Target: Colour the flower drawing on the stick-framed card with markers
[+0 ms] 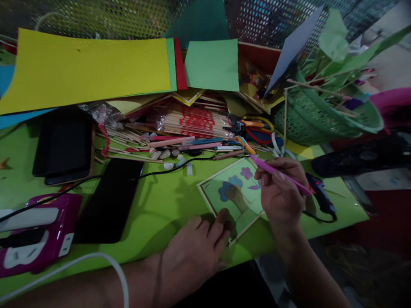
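Note:
My right hand (pixel 284 188) is closed around a pink pen (pixel 293 183), its tip raised toward the upper left above the picture. Under it lies a small green card picture (pixel 247 209) with a thin stick frame, showing a brown tree trunk, blue treetop and a purple flower (pixel 246 173). My left hand (pixel 201 241) rests palm down at the picture's lower left edge, its fingers stretched onto the frame and card. Behind the picture lie several pens, with an orange one (pixel 249 148) near the pink pen's tip.
A black phone (pixel 111 201) and a purple power strip (pixel 54 233) lie at left. Scissors (pixel 258 125), bundled sticks (pixel 195 122) and coloured paper (pixel 90 68) fill the back. A green basket (pixel 321 111) stands right, near a glue gun (pixel 321 196) with a black cord.

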Motion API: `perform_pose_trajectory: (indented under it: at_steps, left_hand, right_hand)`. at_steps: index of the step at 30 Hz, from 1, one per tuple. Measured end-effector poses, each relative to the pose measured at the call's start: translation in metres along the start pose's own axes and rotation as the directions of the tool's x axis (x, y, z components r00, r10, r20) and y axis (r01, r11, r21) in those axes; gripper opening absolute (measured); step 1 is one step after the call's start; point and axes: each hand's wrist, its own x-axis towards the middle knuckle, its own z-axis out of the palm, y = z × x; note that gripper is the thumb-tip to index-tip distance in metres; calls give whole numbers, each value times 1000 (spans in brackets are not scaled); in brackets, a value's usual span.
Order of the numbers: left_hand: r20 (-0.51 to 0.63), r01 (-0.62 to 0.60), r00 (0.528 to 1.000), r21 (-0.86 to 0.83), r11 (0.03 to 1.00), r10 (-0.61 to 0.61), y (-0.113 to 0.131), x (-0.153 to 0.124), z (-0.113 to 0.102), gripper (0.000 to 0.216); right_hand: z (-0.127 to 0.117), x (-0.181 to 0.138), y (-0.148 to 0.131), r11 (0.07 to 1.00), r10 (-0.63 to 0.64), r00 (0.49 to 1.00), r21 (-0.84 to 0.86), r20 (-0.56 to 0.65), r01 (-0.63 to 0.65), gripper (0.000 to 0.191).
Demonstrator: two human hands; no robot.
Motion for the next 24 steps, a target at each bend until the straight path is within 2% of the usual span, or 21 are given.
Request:
perform_pose_trajectory:
  at_steps: [5,11,16,19,24]
  left_hand:
    - [2,3,1000,5,1000,-3,0,0,-2,63]
    - [16,-15,1000,8,1000,15,0,0,0,62]
    - [8,-14,1000,15,1000,14,1,-2,2,62]
    - [-15,-6,1000,14,1000,6,1,-1,3,61]
    - [-47,-2,999,7,1000,3,0,-1,3,62]
  right_hand:
    - [-1,0,1,999,11,1000,-32,12,-10,10]
    - [-3,-3,2,999,24,997,20,71,-25,10]
    - [-8,-10,7,986,125,978,-127,165,-104,11]
    - [-9,-15,12,963,213,941,-218,263,-157,13]
    - [3,-18,14,922,345,823,-324,450,-209,12]
